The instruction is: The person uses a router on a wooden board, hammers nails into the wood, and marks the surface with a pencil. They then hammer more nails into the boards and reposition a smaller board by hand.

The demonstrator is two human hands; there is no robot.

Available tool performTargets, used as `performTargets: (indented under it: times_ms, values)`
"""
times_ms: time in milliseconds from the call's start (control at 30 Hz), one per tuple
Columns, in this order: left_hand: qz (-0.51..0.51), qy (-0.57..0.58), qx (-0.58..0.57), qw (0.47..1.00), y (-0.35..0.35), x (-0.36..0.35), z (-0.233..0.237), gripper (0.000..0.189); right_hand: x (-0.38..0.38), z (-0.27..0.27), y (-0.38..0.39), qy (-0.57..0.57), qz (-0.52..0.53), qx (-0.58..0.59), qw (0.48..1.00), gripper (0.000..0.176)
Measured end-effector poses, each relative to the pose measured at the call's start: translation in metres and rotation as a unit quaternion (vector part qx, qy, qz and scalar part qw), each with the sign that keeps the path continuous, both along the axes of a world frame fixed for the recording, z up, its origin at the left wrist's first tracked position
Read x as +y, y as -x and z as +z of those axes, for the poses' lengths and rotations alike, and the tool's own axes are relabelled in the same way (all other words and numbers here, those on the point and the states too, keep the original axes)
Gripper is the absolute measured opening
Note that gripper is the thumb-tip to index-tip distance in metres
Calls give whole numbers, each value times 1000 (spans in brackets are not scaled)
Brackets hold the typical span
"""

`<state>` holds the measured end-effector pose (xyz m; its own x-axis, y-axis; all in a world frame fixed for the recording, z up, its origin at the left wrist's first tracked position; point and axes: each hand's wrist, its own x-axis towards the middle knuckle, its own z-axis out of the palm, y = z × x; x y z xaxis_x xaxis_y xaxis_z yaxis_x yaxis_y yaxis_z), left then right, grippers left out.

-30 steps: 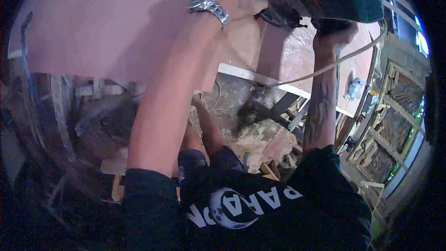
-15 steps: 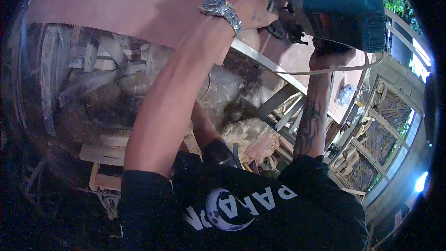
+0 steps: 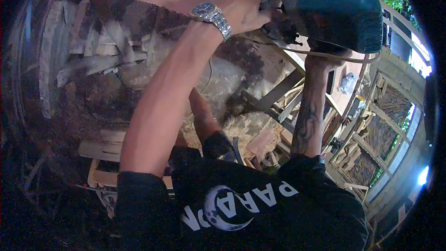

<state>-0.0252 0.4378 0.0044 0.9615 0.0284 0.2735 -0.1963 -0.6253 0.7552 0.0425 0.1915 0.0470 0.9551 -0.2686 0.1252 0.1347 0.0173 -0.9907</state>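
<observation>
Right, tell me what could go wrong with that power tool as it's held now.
1. The left hand grips the power tool close to its dark working end; a slip could bring the hand against it.
2. The cord crosses just over the right hand and might snag or get cut.
3. Wood scraps litter the floor, so footing looks poor.

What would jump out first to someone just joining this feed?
The teal power tool at the top right stands out first. The left hand, wearing a silver wristwatch, grips its front, and the right hand holds it from underneath. Below them, wood scraps lie scattered at left and a pale sawdust heap sits near the centre.
</observation>
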Motion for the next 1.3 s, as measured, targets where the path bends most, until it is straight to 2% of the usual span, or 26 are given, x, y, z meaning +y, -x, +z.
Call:
performTargets:
  times_ms: [133,200,267,400,500,600,700,900,967,1000,1033,1100,1200,1300]
  values:
    - [12,-55,-23,998,14,-6,-18,77,-9,-3,11,-16,26,-14,999,50]
    - [40,-83,-58,994,25,-9,-25,76,-9,-4,16,19,8,-22,1000,53]
    - [29,-88,-34,995,31,-11,-30,76,-13,-7,19,29,8,-24,999,55]
    - [16,-27,-39,999,42,-8,-15,79,-33,-16,13,40,19,-26,999,60]
    - [-32,20,152,988,37,-2,8,82,-34,-16,16,35,39,-24,998,60]
    - [5,-43,34,999,42,-5,-11,80,-31,-11,24,38,39,-7,998,58]
    - [19,4,-84,996,42,-6,-24,84,-23,-9,27,12,24,-9,1000,55]
    - [-30,-33,20,999,41,4,-14,97,-29,-7,34,38,31,-4,999,50]
    - [34,-74,-155,985,30,-7,-62,96,-24,-5,38,12,30,5,999,50]
    - [66,-94,-240,964,30,-9,-69,96,-19,-2,40,-9,27,10,1000,50]
    - [49,-75,-220,971,29,-10,-76,94,-17,-1,41,-30,23,15,999,50]
    - [15,-35,-178,983,33,-3,-59,92,-20,-2,41,-18,38,0,999,50]
    - [-4,-35,-58,998,36,-2,-36,90,-20,0,46,-7,56,-9,998,51]
    - [-39,4,-49,998,41,6,-28,87,-14,2,50,16,63,-28,997,52]
